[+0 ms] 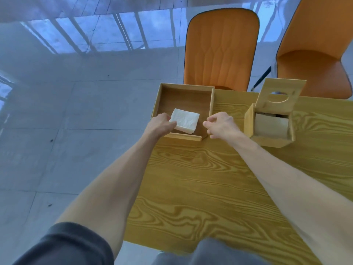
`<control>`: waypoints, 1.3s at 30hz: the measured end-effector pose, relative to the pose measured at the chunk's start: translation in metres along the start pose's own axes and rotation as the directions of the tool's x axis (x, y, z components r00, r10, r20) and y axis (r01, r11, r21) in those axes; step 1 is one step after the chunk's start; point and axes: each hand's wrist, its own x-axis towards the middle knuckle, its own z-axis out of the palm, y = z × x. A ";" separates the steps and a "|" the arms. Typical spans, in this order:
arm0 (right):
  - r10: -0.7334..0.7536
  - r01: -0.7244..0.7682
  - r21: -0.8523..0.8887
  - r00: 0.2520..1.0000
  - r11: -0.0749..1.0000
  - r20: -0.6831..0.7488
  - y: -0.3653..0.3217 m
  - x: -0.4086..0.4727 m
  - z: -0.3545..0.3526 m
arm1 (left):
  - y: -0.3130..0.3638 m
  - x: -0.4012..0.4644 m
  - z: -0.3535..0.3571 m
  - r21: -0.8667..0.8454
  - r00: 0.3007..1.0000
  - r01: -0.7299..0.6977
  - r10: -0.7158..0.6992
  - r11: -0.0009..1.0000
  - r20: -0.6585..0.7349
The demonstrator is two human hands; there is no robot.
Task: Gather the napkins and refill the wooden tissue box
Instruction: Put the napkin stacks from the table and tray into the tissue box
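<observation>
Table (pixel 191 188): you are leaning over a wood-grain top that is filling the lower right of the view, with its left edge running beside the grey tiled floor (pixel 66 111).
Chairs: two orange chairs are standing at the far side, one (pixel 221 50) right behind the tray, the other (pixel 315 54) behind the tissue box.
Wooden tray (pixel 211 104): it is sitting at the table's far left corner, open-topped and shallow, with a dark inner floor.
Wooden tissue box (pixel 271 140): it is standing to the right of the tray, apart from it, with pale tissue already showing inside.
Lid (pixel 280 92): it is tilting up and back over the box, its round opening facing you.
Left hand (pixel 159 124): you are reaching over the tray's near left corner, and your fingers are closing on the left edge of the napkin stack, thumb on top.
Right hand (pixel 221 124): you are holding it just over the tray's near right corner, between tray and box; the fingers are curling loosely inward with nothing in them.
Napkin stack (pixel 186 121): the white folded napkins are lying inside the tray, toward its near side, touching your left fingers and clear of your right hand.
</observation>
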 end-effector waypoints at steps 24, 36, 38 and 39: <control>0.231 -0.221 0.079 0.960 0.972 -0.158 -0.022 0.067 0.081 | -0.018 0.096 -0.001 -0.434 0.974 0.197 -0.123 0.879 0.193; 0.246 -0.235 0.091 0.960 0.968 -0.135 -0.009 0.070 0.093 | -0.033 0.100 0.003 -0.408 0.935 0.257 -0.119 0.876 0.335; 0.238 -0.230 0.075 0.962 0.970 -0.131 -0.008 0.070 0.094 | -0.034 0.097 0.003 -0.365 0.939 0.218 -0.093 0.905 0.331; 0.233 -0.226 0.065 0.964 0.972 -0.127 -0.008 0.071 0.094 | -0.034 0.096 0.003 -0.353 0.945 0.193 -0.077 0.915 0.319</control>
